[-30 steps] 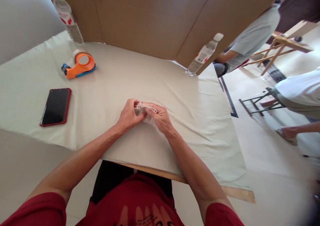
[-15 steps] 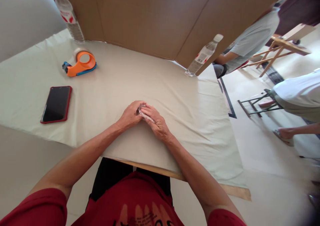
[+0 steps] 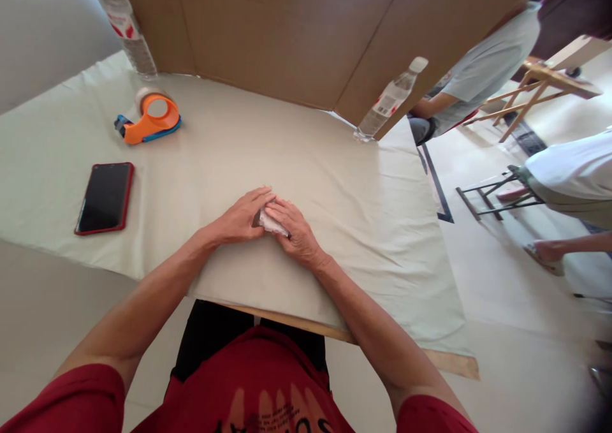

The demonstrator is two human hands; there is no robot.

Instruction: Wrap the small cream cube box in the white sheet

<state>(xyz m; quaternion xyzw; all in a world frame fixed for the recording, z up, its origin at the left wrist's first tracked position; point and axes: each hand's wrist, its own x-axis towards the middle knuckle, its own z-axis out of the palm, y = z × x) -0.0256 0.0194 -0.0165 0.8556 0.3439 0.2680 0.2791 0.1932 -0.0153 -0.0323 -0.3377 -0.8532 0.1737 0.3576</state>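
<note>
View from the head camera, read left to right. The phone (image 3: 104, 197) and the tape dispenser (image 3: 148, 117) lie on the cloth (image 3: 344, 184) at far left, well apart from the hands and placed as in both earlier frames. At centre, I see the left hand (image 3: 238, 216) stretched nearly flat, fingers straight, gripping nothing and touching the left edge of the wad (image 3: 274, 224). The wad is a small white folded piece that rests on the cloth between the two hands. The right hand (image 3: 297, 236) closes its bent fingers over the wad and pins it down; I cannot tell whether the thumb lies beneath. What has just changed: a second ago both hands held the wad off the cloth by the fingertips, with a thin loop showing across it. Half a second ago they cupped it shut, and now it is pressed low and only a white corner shows. The bottle (image 3: 388, 99) by the cardboard (image 3: 287, 31) and the seated people (image 3: 482, 69) at right are unchanged.
</note>
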